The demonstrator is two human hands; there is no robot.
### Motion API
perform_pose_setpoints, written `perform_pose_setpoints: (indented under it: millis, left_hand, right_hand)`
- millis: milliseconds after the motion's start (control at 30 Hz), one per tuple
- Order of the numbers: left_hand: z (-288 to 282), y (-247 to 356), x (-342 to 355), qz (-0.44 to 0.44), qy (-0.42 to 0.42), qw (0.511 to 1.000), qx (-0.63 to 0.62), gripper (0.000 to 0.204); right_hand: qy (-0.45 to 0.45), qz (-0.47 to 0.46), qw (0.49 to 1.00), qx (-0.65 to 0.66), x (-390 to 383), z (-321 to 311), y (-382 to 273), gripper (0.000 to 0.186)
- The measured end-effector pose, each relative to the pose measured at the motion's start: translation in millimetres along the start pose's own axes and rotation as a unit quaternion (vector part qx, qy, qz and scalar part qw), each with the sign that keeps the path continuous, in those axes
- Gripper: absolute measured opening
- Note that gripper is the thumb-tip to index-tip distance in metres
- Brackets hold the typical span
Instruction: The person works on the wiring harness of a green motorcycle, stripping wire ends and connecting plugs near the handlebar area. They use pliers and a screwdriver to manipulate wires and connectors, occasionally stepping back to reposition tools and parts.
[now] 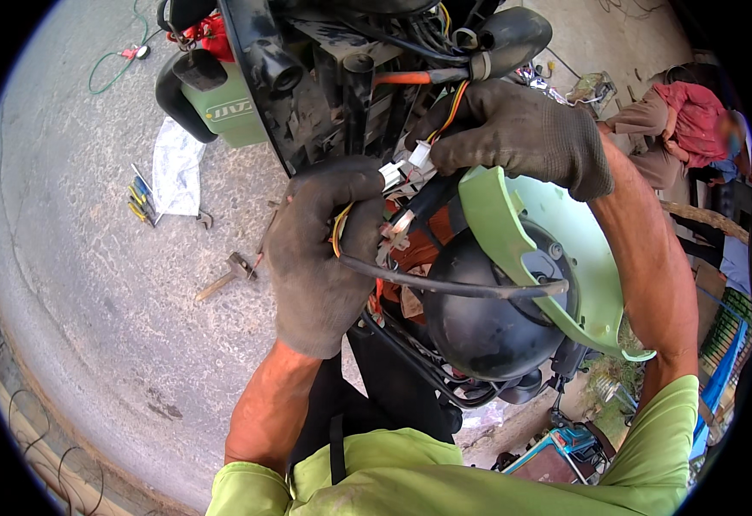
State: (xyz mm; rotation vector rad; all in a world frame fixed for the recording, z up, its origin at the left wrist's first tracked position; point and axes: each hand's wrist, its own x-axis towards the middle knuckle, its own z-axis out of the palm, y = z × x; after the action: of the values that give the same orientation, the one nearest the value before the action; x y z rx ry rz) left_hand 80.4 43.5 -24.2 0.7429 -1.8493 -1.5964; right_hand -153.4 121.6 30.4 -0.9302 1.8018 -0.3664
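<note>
My gloved left hand [322,258] is closed on a white plug connector [390,176], with yellow and dark wires and a black sheathed cable [445,282] running from it. My gloved right hand [518,138] pinches another white connector [420,155] with red, orange and yellow wires; the two connectors are close together, and whether they touch I cannot tell. Both hands are over an opened vehicle's black frame [359,86]. Below the right hand are a pale green curved panel [500,232] and a round black part [466,318], crossed by the cable.
A green-and-black part [217,112] is at the top left. On the pavement at left lie a white sheet [178,168], hand tools [141,202] and a hammer [221,284]. A seated person in a red shirt [694,129] is at right; a blue-framed item [556,456] is at lower right.
</note>
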Motion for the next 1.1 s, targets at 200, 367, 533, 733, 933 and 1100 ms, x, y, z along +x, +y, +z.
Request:
perform_pose_setpoints:
  millis: [200, 367, 533, 733, 933, 1100]
  left_hand:
    - [-2, -1, 2, 0.024, -0.012, 1.000, 0.014, 0.017]
    - [-1, -3, 2, 0.024, -0.005, 1.000, 0.005, 0.017]
    - [0, -1, 3, 0.014, -0.008, 1.000, 0.002, 0.017]
    - [-2, -2, 1, 0.002, -0.005, 1.000, 0.007, 0.018]
    - [0, -1, 0, -0.015, 0.007, 1.000, -0.017, 0.016]
    - [-1, 2, -1, -0.038, 0.005, 0.999, -0.023, 0.015]
  right_hand:
    - [0.022, -0.015, 1.000, 0.002, -2, 3, 1, 0.038]
    - [-0.006, 0.009, 1.000, 0.001, 1, 0, -4, 0.038]
    - [-0.033, -0.015, 0.999, -0.037, -3, -5, -5, 0.029]
    - [-0.007, -0.224, 0.961, -0.159, 6, 1, 12, 0.025]
    - [0.005, -0.030, 0.999, -0.015, 0, 2, -4, 0.030]
    - [0.026, 0.009, 0.999, -0.026, 2, 4, -4, 0.039]
